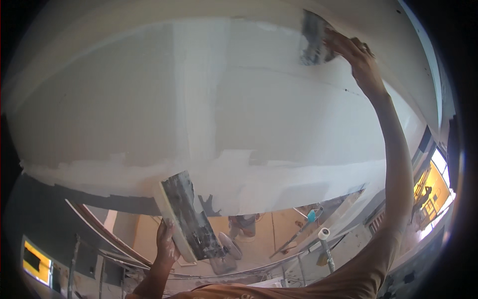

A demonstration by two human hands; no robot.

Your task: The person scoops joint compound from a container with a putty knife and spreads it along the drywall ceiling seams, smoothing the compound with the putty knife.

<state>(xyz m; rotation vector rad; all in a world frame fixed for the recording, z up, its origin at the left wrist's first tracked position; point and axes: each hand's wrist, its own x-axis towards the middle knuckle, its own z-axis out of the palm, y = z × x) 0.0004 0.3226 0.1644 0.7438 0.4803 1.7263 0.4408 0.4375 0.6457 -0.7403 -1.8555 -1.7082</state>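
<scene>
My right hand [354,52], stretched high at the upper right, is closed round a putty knife whose handle is hidden by the fingers. The broad, smeared blade of this putty knife [313,40] appears to lie against the grey and white drywall surface [279,109]. Low and left of the middle, my left hand [168,241] grips a wide drywall knife [191,214] by its pale back strip. Its long dark metal blade is tilted and streaked with whitish compound. White residue marks the left hand. Pale bands of joint compound [194,84] cross the drywall.
Below are scaffold rails [102,269] and a pole with a white roller-like end [324,234]. Another person [242,226] is partly visible on the floor below, near a long tool with a turquoise head [311,216]. Bright openings [433,192] lie at the far right.
</scene>
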